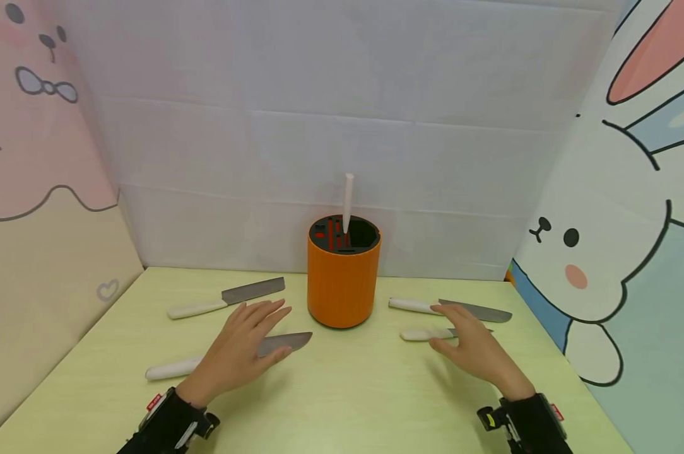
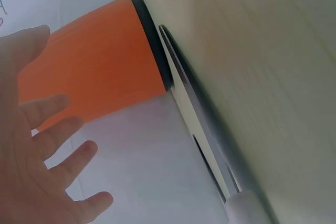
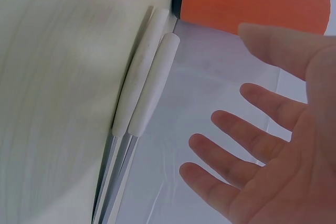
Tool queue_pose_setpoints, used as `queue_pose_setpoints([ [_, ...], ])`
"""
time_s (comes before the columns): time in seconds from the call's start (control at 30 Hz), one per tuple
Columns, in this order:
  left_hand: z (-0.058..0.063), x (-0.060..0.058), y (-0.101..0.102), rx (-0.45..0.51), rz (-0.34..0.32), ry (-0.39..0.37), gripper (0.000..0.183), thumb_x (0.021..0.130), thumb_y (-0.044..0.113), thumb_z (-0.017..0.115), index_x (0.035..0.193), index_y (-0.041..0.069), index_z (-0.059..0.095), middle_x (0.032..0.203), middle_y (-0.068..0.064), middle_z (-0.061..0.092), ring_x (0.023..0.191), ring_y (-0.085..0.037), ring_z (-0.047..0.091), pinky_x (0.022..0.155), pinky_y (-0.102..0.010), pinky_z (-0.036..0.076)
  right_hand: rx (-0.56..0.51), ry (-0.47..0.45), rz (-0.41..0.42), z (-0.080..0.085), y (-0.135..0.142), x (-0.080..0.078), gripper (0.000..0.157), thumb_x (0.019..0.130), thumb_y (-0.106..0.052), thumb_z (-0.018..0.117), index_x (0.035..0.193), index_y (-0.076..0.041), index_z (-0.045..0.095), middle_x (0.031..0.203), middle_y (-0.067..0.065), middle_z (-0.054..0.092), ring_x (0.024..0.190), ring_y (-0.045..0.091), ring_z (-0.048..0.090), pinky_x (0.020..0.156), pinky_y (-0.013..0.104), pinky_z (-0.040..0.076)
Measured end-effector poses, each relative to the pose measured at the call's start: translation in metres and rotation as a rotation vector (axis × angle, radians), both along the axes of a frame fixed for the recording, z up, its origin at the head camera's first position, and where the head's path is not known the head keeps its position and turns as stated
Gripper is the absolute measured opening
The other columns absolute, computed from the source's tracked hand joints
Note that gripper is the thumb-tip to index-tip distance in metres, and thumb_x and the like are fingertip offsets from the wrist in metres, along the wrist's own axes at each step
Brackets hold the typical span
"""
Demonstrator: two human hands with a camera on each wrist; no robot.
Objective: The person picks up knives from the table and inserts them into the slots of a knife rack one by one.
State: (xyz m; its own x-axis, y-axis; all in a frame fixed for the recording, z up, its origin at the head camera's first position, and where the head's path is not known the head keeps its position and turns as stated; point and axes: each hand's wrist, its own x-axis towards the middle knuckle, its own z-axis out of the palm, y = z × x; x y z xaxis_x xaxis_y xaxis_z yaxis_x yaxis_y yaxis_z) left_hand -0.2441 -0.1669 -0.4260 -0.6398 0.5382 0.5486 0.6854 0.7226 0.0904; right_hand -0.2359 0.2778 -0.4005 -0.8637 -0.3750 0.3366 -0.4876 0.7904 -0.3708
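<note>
far left, here's the cleaver, flat at the back of the table, blade aimed at the block. nearer the person, the long knife lies flat too, partly hidden by the left hand. that hand is spread, fingers loose and nearly straight, nothing in it, and the left wrist view shows a gap between it and the knife. centre now: the block stands upright near the backdrop, slots in its dark top, 1 white handle poking up with a slight lean; what it belongs to, i can't tell. over to the right, 2 more: the back knife, handle towards the block, and in front of it the small knife, blade mostly behind the right hand. that hand is spread as well, palm empty, clear of both handles. so the step in hand reads as a reach, with 4 knives loose outside the block. the next move, i'd judge, calls for a careful grip on 1 handle, away from the edge: back leftwards for the left hand, in and down for the right.
</note>
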Motion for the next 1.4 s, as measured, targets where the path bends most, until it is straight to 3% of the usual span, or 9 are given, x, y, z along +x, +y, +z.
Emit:
queue_pose_setpoints([
  [0.3, -0.001, -0.002, -0.002, -0.003, -0.005, 0.001, 0.066, 0.090, 0.053, 0.060, 0.143, 0.017, 0.044, 0.145, -0.005, 0.041, 0.130, -0.029, 0.036, 0.107, -0.063, 0.020, 0.067, 0.008, -0.023, -0.006, 0.001, -0.005, 0.056, 0.086, -0.024, 0.073, 0.135, -0.010, 0.049, 0.132, 0.017, 0.049, 0.112, 0.035, 0.053, 0.086, 0.050, 0.049],
  [0.67, 0.002, 0.001, 0.003, 0.016, -0.040, -0.014, 0.065, 0.090, 0.052, 0.060, 0.143, 0.017, 0.043, 0.145, -0.006, 0.040, 0.130, -0.029, 0.035, 0.108, -0.061, 0.019, 0.164, -0.005, 0.056, -0.016, 0.003, -0.034, 0.046, 0.082, -0.014, 0.075, 0.124, -0.005, 0.058, 0.123, 0.017, 0.057, 0.115, 0.038, 0.050, 0.093, 0.052, 0.044],
  [0.8, 0.003, 0.002, 0.004, 0.018, -0.043, -0.025, 0.066, 0.090, 0.052, 0.061, 0.143, 0.017, 0.044, 0.145, -0.006, 0.041, 0.130, -0.029, 0.035, 0.108, -0.061, 0.020, 0.201, -0.012, 0.119, -0.021, 0.002, -0.045, 0.040, 0.079, -0.009, 0.076, 0.116, -0.002, 0.062, 0.113, 0.015, 0.061, 0.108, 0.036, 0.055, 0.091, 0.050, 0.046],
  [0.93, 0.003, 0.004, 0.005, 0.020, -0.044, -0.038, 0.065, 0.090, 0.053, 0.059, 0.143, 0.018, 0.042, 0.146, -0.005, 0.040, 0.131, -0.027, 0.034, 0.108, -0.060, 0.020, 0.219, -0.058, 0.133, -0.025, 0.000, -0.052, 0.036, 0.078, -0.006, 0.077, 0.111, -0.002, 0.064, 0.106, 0.013, 0.064, 0.099, 0.031, 0.059, 0.089, 0.046, 0.048],
  [1.4, 0.006, 0.006, 0.007, 0.023, -0.051, -0.038, 0.066, 0.090, 0.050, 0.062, 0.144, 0.018, 0.042, 0.146, -0.005, 0.039, 0.131, -0.028, 0.035, 0.108, -0.060, 0.022, 0.220, -0.026, 0.154, -0.031, 0.005, -0.058, 0.024, 0.078, -0.001, 0.076, 0.101, -0.006, 0.069, 0.090, 0.005, 0.066, 0.081, 0.019, 0.061, 0.072, 0.034, 0.053],
])
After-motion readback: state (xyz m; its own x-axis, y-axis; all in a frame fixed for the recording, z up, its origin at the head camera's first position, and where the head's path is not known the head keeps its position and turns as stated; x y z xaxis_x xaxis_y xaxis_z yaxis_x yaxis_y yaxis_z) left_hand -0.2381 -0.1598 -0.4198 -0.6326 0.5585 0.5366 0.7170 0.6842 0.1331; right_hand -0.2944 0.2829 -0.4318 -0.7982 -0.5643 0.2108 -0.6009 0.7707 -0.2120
